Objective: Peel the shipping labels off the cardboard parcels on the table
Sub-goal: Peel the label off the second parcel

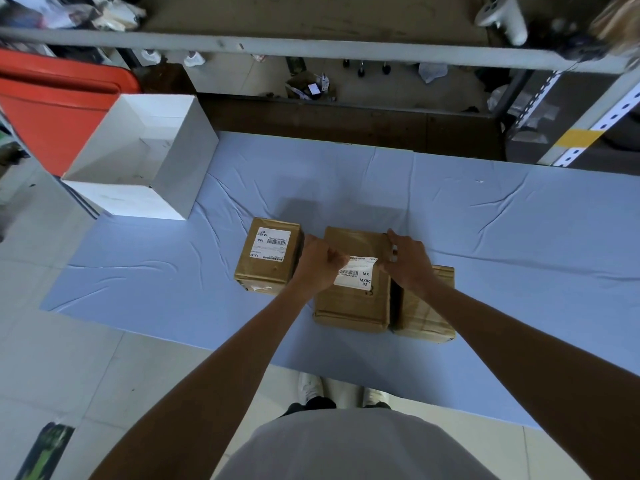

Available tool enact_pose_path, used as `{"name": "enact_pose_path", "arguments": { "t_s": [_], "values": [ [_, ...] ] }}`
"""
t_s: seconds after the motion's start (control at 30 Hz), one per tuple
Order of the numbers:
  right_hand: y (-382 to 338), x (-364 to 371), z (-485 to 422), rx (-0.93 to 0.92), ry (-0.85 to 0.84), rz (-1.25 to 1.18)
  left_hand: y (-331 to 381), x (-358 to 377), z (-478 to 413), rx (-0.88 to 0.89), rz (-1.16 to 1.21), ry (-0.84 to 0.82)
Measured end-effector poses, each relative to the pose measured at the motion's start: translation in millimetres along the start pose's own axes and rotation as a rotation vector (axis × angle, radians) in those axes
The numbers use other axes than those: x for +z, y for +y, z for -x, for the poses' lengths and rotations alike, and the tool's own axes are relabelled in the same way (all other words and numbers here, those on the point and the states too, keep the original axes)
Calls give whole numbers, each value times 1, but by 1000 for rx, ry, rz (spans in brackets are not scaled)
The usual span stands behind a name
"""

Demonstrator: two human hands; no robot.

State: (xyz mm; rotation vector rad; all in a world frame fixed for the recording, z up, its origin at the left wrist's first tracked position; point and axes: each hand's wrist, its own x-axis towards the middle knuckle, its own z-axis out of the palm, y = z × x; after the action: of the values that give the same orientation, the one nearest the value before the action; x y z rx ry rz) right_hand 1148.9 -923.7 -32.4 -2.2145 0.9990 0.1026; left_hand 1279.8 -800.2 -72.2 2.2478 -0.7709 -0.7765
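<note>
Left hand (320, 263) pinches the label (356, 277) by its left edge; my right hand (407, 261) grips the middle parcel (351, 306) at frame centre. I see the left parcel (268, 268) and right parcel (427, 313) flanking it, and a box (145, 157) upper left.

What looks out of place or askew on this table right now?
The white shipping label on the middle brown cardboard parcel has its far edge lifted and curled, pinched by the left hand and right hand. The light blue tablecloth is creased. Nothing else stands out.
</note>
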Motion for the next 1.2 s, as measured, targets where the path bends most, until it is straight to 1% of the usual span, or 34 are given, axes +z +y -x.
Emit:
{"name": "enact_pose_path", "arguments": {
  "t_s": [0.3,0.73,1.2],
  "values": [
    [0,0,-2,13,8,-46,1,0,0,-31,6,-30],
    [6,2,-9,12,23,-30,5,-2,-1,-32,-7,-38],
    [8,5,-14,19,51,-41,10,-5,1,-44,31,-57]
  ]
}}
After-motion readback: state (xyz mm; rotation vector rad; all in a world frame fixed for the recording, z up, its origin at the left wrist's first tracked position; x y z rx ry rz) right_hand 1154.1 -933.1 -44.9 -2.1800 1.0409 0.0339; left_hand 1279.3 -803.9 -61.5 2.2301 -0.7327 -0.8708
